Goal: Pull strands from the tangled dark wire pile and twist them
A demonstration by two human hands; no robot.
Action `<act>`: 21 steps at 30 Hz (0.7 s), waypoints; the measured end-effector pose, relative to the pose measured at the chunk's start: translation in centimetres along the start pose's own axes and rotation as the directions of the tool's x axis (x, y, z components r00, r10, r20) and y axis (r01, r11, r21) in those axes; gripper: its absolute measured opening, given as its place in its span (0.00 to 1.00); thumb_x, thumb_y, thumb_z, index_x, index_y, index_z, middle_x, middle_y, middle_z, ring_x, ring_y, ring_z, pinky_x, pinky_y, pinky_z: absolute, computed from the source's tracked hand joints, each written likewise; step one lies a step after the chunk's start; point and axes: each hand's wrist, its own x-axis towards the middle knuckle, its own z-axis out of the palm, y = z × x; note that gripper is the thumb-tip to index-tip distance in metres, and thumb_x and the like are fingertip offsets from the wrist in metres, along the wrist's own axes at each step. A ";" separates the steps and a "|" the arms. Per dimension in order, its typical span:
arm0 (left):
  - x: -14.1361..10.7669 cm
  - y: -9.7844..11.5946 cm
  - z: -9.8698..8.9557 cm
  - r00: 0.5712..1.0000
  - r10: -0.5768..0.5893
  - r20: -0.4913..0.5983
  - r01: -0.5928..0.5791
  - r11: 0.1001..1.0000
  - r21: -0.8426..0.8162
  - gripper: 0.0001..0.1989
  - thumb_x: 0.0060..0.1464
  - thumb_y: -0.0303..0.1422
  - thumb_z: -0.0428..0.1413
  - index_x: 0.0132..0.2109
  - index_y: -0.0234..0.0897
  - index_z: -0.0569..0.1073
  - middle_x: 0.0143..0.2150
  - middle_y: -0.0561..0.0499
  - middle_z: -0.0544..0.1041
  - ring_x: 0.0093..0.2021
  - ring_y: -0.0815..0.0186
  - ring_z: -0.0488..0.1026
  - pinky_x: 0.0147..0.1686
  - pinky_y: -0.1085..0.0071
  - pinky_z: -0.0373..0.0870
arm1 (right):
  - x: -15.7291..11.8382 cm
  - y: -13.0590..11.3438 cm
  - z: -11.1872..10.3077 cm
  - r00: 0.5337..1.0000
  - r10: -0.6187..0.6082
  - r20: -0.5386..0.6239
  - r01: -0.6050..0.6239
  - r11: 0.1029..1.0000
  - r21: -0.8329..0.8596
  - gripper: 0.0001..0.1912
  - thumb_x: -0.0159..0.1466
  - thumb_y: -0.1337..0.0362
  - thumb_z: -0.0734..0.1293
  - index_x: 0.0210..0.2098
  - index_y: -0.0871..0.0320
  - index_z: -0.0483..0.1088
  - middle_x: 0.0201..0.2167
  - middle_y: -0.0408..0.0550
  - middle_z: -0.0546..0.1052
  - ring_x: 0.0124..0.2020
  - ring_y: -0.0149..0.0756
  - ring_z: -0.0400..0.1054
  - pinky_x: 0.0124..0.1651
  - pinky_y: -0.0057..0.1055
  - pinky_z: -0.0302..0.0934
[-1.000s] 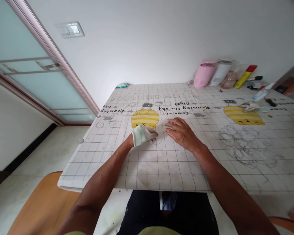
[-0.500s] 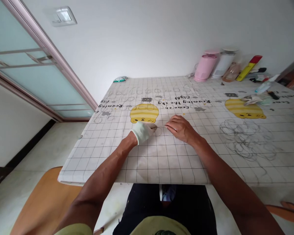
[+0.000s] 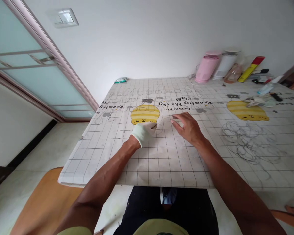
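My left hand [image 3: 144, 132], in a pale glove, is closed in a pinch low over the checked tablecloth. From its fingertips a thin wire-like loop [image 3: 162, 128] reaches to the right, faint against the cloth. My right hand [image 3: 188, 128] is bare and held just right of the loop, its thumb and fingers apart with nothing visible between them. Farther back, several thin rings [image 3: 159, 92] of similar strand lie in rows. A loose tangle of dark thin strand [image 3: 247, 142] lies on the cloth to the right.
Along the wall stand a pink cylinder [image 3: 207, 68], a white cylinder [image 3: 224, 65] and a yellow-red box [image 3: 251, 69]. A clear bottle [image 3: 269, 86] and a crumpled glove [image 3: 261, 100] lie at the right. A small green-white packet [image 3: 121, 80] rests at the back left corner.
My right hand has opened, its thumb and fingers spreading, and moved slightly right, away from the left. The left hand keeps its pinch in nearly the same place.
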 end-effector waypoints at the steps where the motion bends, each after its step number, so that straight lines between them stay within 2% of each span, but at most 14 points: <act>1: 0.1 0.0 0.0 0.999 -0.028 -0.039 0.028 1.000 0.006 0.16 0.65 0.36 0.52 0.29 0.40 0.73 0.27 0.52 0.71 0.31 0.66 0.65 0.33 0.70 0.58 | -0.1 -0.2 0.0 0.997 0.076 -0.023 -0.075 0.996 0.044 0.15 0.73 0.52 0.66 0.47 0.55 0.79 0.42 0.54 0.82 0.45 0.48 0.75 0.46 0.44 0.70; 2: 0.2 0.0 0.1 0.997 -0.054 -0.063 0.055 0.999 0.004 0.17 0.66 0.36 0.51 0.28 0.40 0.72 0.26 0.52 0.71 0.30 0.67 0.65 0.32 0.71 0.58 | -0.3 -0.5 0.2 0.988 0.153 -0.002 -0.152 0.983 0.106 0.16 0.74 0.50 0.65 0.44 0.55 0.79 0.40 0.53 0.82 0.41 0.46 0.76 0.42 0.42 0.71; 4: 0.2 0.1 0.1 0.992 -0.096 -0.081 0.095 0.995 -0.018 0.17 0.66 0.34 0.50 0.27 0.40 0.72 0.25 0.53 0.71 0.30 0.67 0.66 0.31 0.71 0.58 | -0.6 -1.2 0.8 0.955 0.265 0.136 -0.291 0.926 0.240 0.19 0.73 0.47 0.65 0.39 0.54 0.79 0.34 0.49 0.82 0.35 0.42 0.77 0.37 0.37 0.71; 6: 0.1 0.5 0.1 0.990 -0.112 -0.088 0.108 0.993 -0.045 0.16 0.65 0.33 0.51 0.27 0.40 0.73 0.25 0.53 0.72 0.31 0.67 0.68 0.31 0.72 0.59 | -0.6 -2.1 1.5 0.920 0.312 0.237 -0.379 0.861 0.338 0.20 0.72 0.44 0.67 0.39 0.54 0.79 0.34 0.48 0.83 0.34 0.41 0.78 0.38 0.37 0.72; 8: -0.1 1.0 0.0 0.991 -0.109 -0.076 0.102 0.991 -0.087 0.15 0.64 0.33 0.53 0.28 0.40 0.74 0.26 0.52 0.75 0.33 0.67 0.71 0.32 0.73 0.61 | -0.3 -2.7 2.0 0.903 0.365 0.227 -0.429 0.797 0.425 0.19 0.69 0.44 0.69 0.42 0.54 0.80 0.37 0.49 0.83 0.37 0.42 0.79 0.41 0.38 0.74; 10: -0.3 1.5 -0.1 0.992 -0.119 -0.031 0.112 0.978 -0.176 0.14 0.64 0.33 0.54 0.29 0.40 0.76 0.28 0.53 0.77 0.34 0.67 0.73 0.34 0.74 0.65 | 0.2 -2.9 2.2 0.881 0.410 0.234 -0.468 0.691 0.552 0.20 0.67 0.45 0.72 0.45 0.55 0.80 0.40 0.51 0.84 0.40 0.43 0.79 0.44 0.40 0.75; 13: -0.5 2.1 -0.3 0.983 -0.161 0.090 0.183 0.907 -0.379 0.13 0.64 0.34 0.54 0.33 0.40 0.78 0.31 0.54 0.81 0.33 0.69 0.78 0.38 0.75 0.71 | 0.7 -2.8 2.0 0.847 0.378 0.375 -0.524 0.468 0.711 0.20 0.64 0.47 0.76 0.46 0.55 0.81 0.46 0.54 0.83 0.44 0.44 0.79 0.48 0.42 0.76; 14: -0.6 2.3 -0.4 0.976 -0.171 0.136 0.214 0.876 -0.432 0.12 0.65 0.34 0.54 0.33 0.40 0.79 0.32 0.54 0.82 0.32 0.69 0.79 0.39 0.75 0.72 | 0.8 -2.7 1.9 0.842 0.358 0.404 -0.532 0.422 0.734 0.20 0.63 0.48 0.77 0.46 0.55 0.82 0.47 0.54 0.83 0.45 0.44 0.79 0.49 0.43 0.76; 16: -0.6 2.7 -0.7 0.960 -0.179 0.213 0.263 0.834 -0.484 0.13 0.65 0.34 0.53 0.33 0.39 0.79 0.33 0.54 0.83 0.32 0.69 0.80 0.38 0.75 0.74 | 0.8 -2.7 2.0 0.847 0.355 0.396 -0.521 0.402 0.753 0.18 0.61 0.48 0.78 0.43 0.54 0.83 0.45 0.52 0.84 0.42 0.43 0.78 0.50 0.44 0.75; 21: -0.6 3.4 -1.3 0.934 -0.230 0.273 0.340 0.808 -0.482 0.15 0.66 0.34 0.52 0.32 0.38 0.78 0.33 0.52 0.83 0.30 0.68 0.81 0.36 0.74 0.74 | 0.4 -2.9 2.7 0.885 0.377 0.275 -0.439 0.476 0.762 0.14 0.61 0.50 0.79 0.39 0.52 0.85 0.39 0.49 0.84 0.40 0.42 0.78 0.51 0.45 0.74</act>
